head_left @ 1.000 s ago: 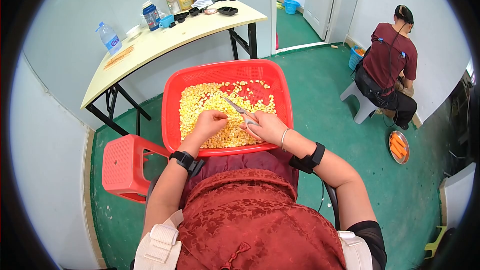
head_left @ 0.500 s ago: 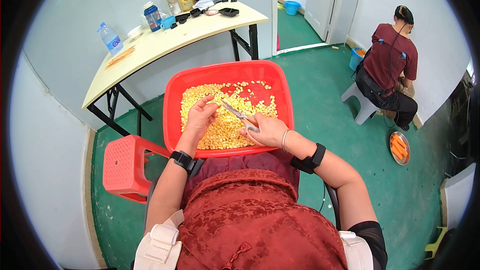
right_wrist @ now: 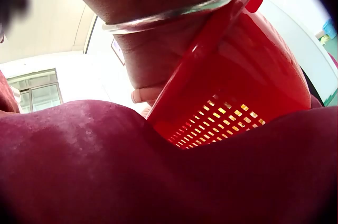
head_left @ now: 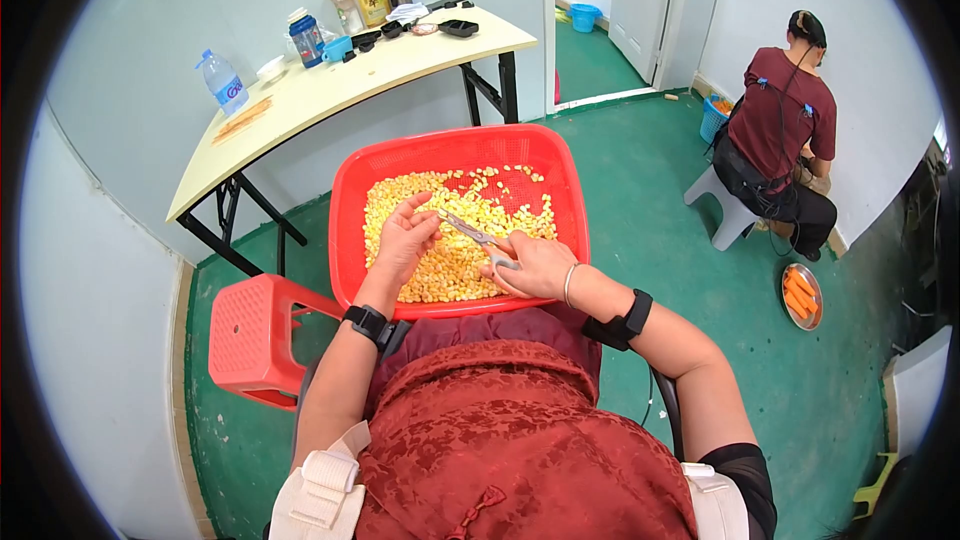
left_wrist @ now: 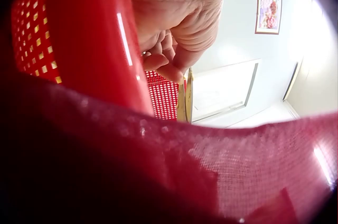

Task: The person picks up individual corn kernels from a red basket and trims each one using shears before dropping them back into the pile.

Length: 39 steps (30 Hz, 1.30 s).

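My right hand (head_left: 540, 265) grips a pair of scissors (head_left: 466, 229) by the light handles, the blades pointing up and left over the corn. At the blade tips, my left hand (head_left: 403, 243) pinches a corn kernel between thumb and fingertip. The left wrist view shows this pinch close up, the scissor blades (left_wrist: 185, 99) right at the fingertips. Beneath both hands, loose yellow corn kernels (head_left: 440, 275) fill much of a red plastic basket (head_left: 345, 230). In the right wrist view the basket wall (right_wrist: 264, 60) hides most of the right hand's fingers.
A red stool (head_left: 250, 330) stands left of the basket. Beyond it, a table (head_left: 330, 90) holds bottles, a cup and black trays. To the right, another person (head_left: 785, 110) sits on a grey stool, with a bowl of carrots (head_left: 800, 297) on the floor nearby.
My left hand has risen from low over the corn to the scissor tips, its fingers lifted. The right hand keeps its grip on the scissors, nearly in place.
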Motion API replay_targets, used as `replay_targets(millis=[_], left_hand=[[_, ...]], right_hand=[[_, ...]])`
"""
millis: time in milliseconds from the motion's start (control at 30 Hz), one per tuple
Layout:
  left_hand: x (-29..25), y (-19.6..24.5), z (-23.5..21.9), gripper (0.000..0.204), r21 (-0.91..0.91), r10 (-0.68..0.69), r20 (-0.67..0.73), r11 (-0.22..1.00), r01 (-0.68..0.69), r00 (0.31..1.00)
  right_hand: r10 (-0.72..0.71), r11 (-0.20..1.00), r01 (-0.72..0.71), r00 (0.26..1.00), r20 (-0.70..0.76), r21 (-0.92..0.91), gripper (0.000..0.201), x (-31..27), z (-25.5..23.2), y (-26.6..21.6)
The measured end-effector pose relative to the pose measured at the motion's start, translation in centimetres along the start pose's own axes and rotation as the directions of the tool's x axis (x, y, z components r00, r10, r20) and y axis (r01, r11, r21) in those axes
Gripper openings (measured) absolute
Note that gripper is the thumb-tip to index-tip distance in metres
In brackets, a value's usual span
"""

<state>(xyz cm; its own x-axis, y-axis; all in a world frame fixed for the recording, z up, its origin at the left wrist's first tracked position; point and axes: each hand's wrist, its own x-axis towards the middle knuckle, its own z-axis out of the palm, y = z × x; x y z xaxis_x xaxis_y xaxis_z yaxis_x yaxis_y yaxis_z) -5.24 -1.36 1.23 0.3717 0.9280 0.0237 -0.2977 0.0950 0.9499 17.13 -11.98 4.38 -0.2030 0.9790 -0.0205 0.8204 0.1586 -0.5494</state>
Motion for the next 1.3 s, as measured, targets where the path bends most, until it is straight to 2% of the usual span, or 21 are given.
replay_targets(millis=[433, 533, 800, 933, 1000, 1100, 1200, 1300], left_hand=[[0.1, -0.3, -0.1, 0.049, 0.002, -0.014, -0.034, 1.0, 0.014, 0.999], [0.1, -0.3, -0.1, 0.049, 0.011, -0.025, -0.041, 1.0, 0.026, 0.999], [0.2, -0.5, -0.1, 0.048, 0.056, -0.004, -0.026, 0.998, 0.005, 1.0], [0.2, -0.4, 0.2, 0.04, 0.086, -0.003, -0.098, 0.996, 0.011, 0.995], [0.4, -0.6, 0.1, 0.036, 0.062, 0.004, -0.121, 0.998, 0.004, 0.993], [0.2, -0.5, 0.3, 0.024, 0.132, -0.003, -0.161, 0.991, 0.025, 0.987], [0.0, -0.3, 0.2, 0.018, 0.331, 0.034, -0.099, 0.944, 0.001, 0.995], [-0.3, -0.8, 0.6, 0.015, 0.521, 0.004, -0.065, 0.853, 0.03, 0.998]], right_hand=[[0.026, 1.0, -0.026, 1.0, 0.0, -0.004, 0.05, 0.7, 0.5, 0.8], [-0.018, 1.0, 0.018, 1.0, -0.012, -0.022, 0.049, 1.0, 1.1, 1.4], [-0.013, 0.998, 0.015, 1.0, -0.028, 0.068, 0.047, 1.5, 1.3, 1.8], [0.021, 0.978, -0.019, 1.0, -0.01, 0.206, 0.049, 1.4, 0.8, 1.6], [-0.013, 0.981, 0.026, 0.998, -0.068, 0.19, 0.044, 1.7, 1.6, 2.3], [-0.021, 0.986, 0.037, 0.994, -0.103, 0.162, 0.043, 1.7, 1.8, 2.4], [0.006, 0.987, 0.006, 0.997, -0.078, 0.163, 0.043, 1.3, 1.0, 1.8], [0.015, 0.983, -0.002, 0.998, -0.065, 0.184, 0.043, 1.3, 0.9, 1.8]])
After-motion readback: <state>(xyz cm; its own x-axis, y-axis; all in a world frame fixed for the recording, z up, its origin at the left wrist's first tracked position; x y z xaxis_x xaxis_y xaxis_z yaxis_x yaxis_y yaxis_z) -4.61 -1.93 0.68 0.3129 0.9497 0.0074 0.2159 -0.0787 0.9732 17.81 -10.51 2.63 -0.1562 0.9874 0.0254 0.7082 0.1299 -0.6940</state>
